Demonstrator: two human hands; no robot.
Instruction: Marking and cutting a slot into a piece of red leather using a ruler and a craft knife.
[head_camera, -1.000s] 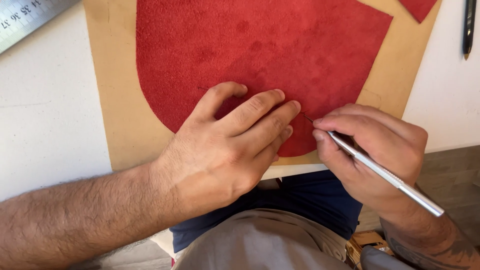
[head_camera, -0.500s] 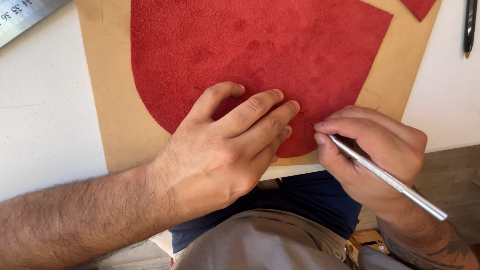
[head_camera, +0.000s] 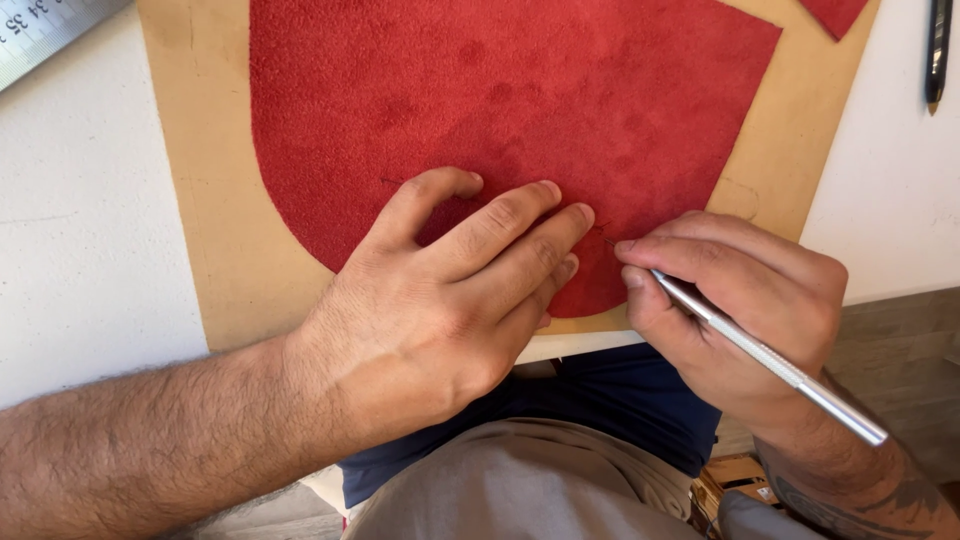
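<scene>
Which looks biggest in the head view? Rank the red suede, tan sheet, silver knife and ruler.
1. tan sheet, reaching out past the suede
2. red suede
3. silver knife
4. ruler, though only its corner shows, so its place is unsure

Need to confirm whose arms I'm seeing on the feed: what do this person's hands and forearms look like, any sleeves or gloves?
Both hands are bare, with no gloves, rings or watch showing. The left hand joins a hairy, sleeveless forearm. The right hand has a dark tattoo on its forearm near the wrist.
</scene>
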